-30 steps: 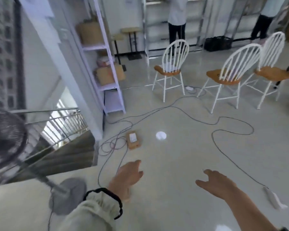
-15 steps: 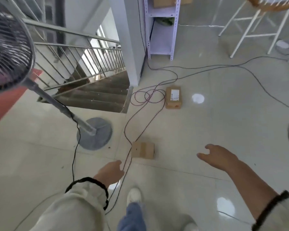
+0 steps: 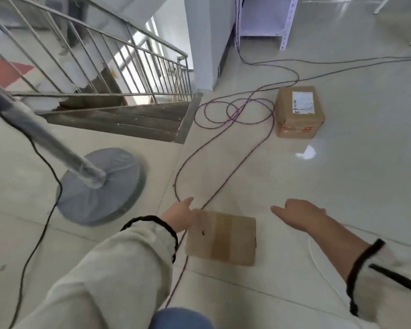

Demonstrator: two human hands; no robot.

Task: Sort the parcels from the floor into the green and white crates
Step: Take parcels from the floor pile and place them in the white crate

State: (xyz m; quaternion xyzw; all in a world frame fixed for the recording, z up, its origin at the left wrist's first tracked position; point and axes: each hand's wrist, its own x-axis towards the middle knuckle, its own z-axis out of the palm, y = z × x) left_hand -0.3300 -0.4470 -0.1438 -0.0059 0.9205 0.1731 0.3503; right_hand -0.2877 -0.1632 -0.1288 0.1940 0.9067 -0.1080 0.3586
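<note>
Just ahead of the person, a flat parcel (image 3: 221, 236) of plain brown card lies on the pale tiled floor (image 3: 342, 176); its top shows a band of clear tape and a small dark mark, with no writing to be read. The left hand (image 3: 179, 216), in a cream sleeve with a black cuff, has its fingers stretched out and touches the parcel's upper left corner, grasping nothing; the right hand (image 3: 299, 214) hangs released to the right of the parcel, fingers straight and pointing left, apart from it. Farther off stands a boxy parcel (image 3: 299, 112); on its top is a white shipping label (image 3: 303, 102) whose print is too blurred to read, and along its near face runs a strip of orange lettering, also illegible. A purplish cable (image 3: 235, 110) loops on the floor just left of that box and trails down past the flat parcel's left edge. To the left sits a round grey fan base (image 3: 100, 186); behind it a steel railing (image 3: 128, 43) guards a stairwell, and a white shelf (image 3: 263, 20) stands at the top.
</note>
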